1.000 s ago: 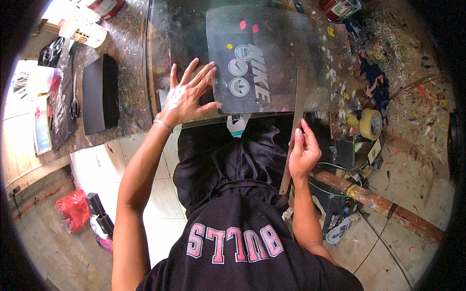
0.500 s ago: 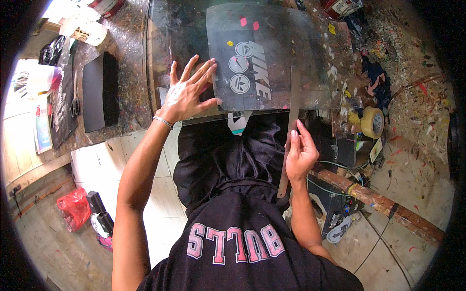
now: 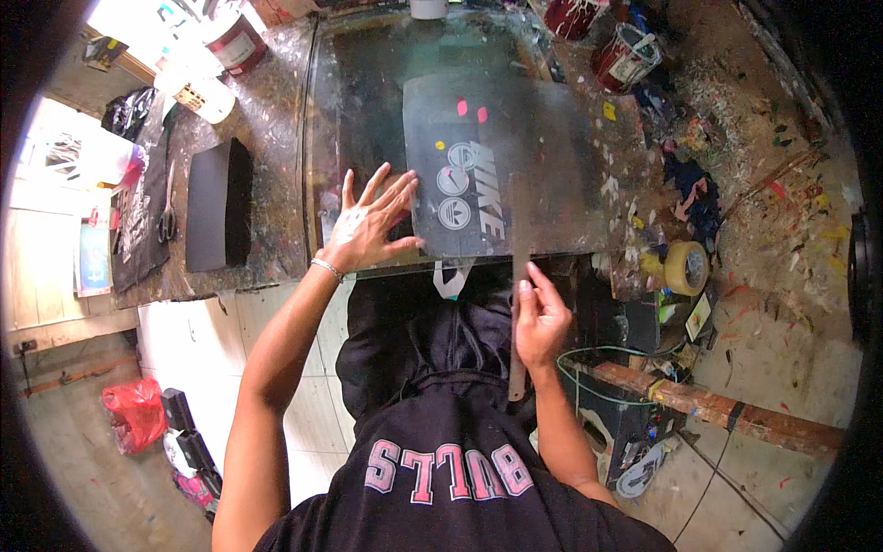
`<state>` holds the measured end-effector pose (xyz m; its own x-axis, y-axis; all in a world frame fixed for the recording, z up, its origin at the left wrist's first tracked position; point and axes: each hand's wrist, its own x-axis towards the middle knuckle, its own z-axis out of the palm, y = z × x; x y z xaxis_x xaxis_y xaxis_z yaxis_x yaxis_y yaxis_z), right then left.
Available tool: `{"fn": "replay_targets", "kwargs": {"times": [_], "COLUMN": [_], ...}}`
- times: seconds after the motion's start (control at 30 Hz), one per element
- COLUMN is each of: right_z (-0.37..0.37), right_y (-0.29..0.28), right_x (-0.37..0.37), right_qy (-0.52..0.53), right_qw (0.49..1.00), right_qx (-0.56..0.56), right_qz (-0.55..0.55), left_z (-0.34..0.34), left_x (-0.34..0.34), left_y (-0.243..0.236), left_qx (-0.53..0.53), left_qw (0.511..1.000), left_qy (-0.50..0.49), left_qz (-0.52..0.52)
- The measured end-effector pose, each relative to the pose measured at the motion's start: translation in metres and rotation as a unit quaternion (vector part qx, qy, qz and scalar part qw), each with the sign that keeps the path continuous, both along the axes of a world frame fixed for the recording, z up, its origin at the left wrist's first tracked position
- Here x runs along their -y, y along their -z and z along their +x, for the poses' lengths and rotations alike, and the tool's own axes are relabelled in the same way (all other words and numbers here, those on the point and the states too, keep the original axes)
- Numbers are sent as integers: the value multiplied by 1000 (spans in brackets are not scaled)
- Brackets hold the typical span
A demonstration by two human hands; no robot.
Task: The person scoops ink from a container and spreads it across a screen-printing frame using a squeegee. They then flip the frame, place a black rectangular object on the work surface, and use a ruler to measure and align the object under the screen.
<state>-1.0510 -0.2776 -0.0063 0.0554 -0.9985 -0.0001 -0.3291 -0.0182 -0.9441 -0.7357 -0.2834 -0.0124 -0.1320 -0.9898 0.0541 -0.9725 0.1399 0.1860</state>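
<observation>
Your left hand [image 3: 368,225] lies flat w/ fingers spread, palm pressing on the clear sheet [image 3: 543,175] near its front-left corner, fingertips just over the edge of the dark printed film [image 3: 460,175] under or on it – can't tell which layer. Your right hand [image 3: 538,317] is closed round a long thin strip [image 3: 517,322], prob. a straightedge or blade; it runs from below your fist up across the sheet's front edge, just right of the film.

To do this bit well, I'd say: keep the left palm heavy & still so the sheet can't creep, keep those spread fingers well left of the strip's line, and hold the strip square to the front edge before you put any pressure on it. Grip looks firm; a tilted strip would likely skid on the slick surface.

The sheet sits on a paint-spattered workbench [image 3: 276,184], front edge right at your waist. Left of your hand: a black rectangular block [image 3: 218,216], then scissors [image 3: 167,216] on a dark cloth. Far side: paint cans [image 3: 235,41], more red tins [image 3: 625,51] at right. Roll of tape [image 3: 685,267] at the bench's right end, near crumpled blue rag [image 3: 690,189]. Bench right side is thick w/ dried paint flecks. Below: pale tiled floor [image 3: 184,350], a red plastic bag [image 3: 133,409] at lower left, wooden beam [image 3: 717,405] & cables at lower right.
</observation>
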Motion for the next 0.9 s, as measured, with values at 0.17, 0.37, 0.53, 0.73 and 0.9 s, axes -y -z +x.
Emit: {"fn": "replay_targets", "kwargs": {"times": [0.17, 0.37, 0.53, 0.73, 0.9], "right_z": [36, 48, 48, 54, 54], "right_y": [-7, 14, 13, 20, 23], "right_x": [-13, -37, -36, -33, -34], "right_qy": [-60, -86, -85, -80, -81], "right_qw": [997, 994, 995, 994, 993], "right_qx": [-55, -50, -53, -40, -60], "right_qz": [-18, -35, -28, -65, -62], "left_z": [1, -1, -1, 0, 1], "left_x": [2, 0, 1, 2, 2], "left_y": [-2, 0, -1, 1, 0], "left_qx": [9, 21, 28, 30, 25], "left_qw": [1000, 1000, 1000, 999, 1000], "left_qy": [1, -4, -4, -2, -1], "left_qz": [-1, -4, -1, -10, -9]}}
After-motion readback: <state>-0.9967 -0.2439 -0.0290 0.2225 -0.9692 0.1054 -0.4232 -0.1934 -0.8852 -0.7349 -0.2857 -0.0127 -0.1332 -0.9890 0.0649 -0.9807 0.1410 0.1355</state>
